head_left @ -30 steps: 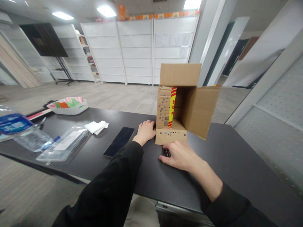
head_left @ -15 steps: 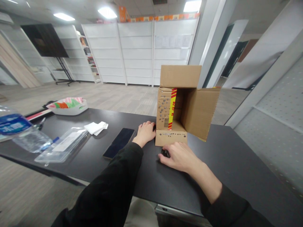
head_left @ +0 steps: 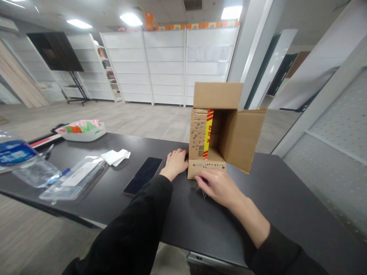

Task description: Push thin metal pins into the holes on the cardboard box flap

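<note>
An open cardboard box [head_left: 197, 133] stands on its side on the black table [head_left: 286, 202], flaps spread, its opening toward me. Grey nail-like heads dot its left front flap, and a row of holes and heads runs along the bottom flap [head_left: 192, 173]. My left hand [head_left: 176, 163] rests on the table against the box's left side, fingers apart, its fingertips partly behind the box edge. My right hand [head_left: 216, 183] is at the front edge of the bottom flap, thumb and fingers pinched together. Thin metal nails [head_left: 204, 194] show under it; whether its fingertips hold one is hidden.
Left of my left hand lies a dark phone [head_left: 143, 175]. Farther left are white tissues [head_left: 115, 157], a clear plastic case [head_left: 75, 181], a water bottle [head_left: 31, 162] and a white basket [head_left: 83, 133] with colourful cloth.
My right hand has closed its thumb and fingers and shifted slightly up toward the bottom flap. The dark thing under its fingers no longer shows; thin nails do. My left hand stays beside the box.
</note>
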A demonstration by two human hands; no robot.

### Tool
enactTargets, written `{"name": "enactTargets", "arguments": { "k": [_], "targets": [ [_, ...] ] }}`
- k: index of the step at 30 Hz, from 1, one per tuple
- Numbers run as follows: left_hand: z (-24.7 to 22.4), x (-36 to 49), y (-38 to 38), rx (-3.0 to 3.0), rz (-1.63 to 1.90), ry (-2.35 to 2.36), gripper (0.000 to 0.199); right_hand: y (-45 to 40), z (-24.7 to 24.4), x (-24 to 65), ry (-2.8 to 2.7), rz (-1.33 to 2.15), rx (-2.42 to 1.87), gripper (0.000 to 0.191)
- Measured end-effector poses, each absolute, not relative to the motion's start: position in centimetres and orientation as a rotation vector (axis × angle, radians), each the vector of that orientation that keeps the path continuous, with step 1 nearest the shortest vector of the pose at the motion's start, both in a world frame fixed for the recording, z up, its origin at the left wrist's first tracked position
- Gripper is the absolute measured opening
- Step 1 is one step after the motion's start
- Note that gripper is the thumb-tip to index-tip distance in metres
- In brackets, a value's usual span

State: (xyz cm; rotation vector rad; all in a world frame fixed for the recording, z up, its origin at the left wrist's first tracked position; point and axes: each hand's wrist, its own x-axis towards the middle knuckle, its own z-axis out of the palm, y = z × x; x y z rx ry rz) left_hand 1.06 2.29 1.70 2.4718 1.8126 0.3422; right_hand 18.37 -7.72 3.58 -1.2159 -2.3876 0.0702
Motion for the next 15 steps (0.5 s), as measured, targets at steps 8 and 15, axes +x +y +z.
{"name": "enactTargets", "arguments": {
  "k": [8,15],
  "targets": [
    [1.9,1.1,2.2,2.462,0.335,1.815,0.036,-6.6,2.9,19.4,-1.898,0.173,-1.148,0.025],
    [1.8,1.1,2.2,2.467,0.325,1.810,0.035,-5.9,2.6,20.1,-1.689,0.190,-1.284,0.030]
  ]
}}
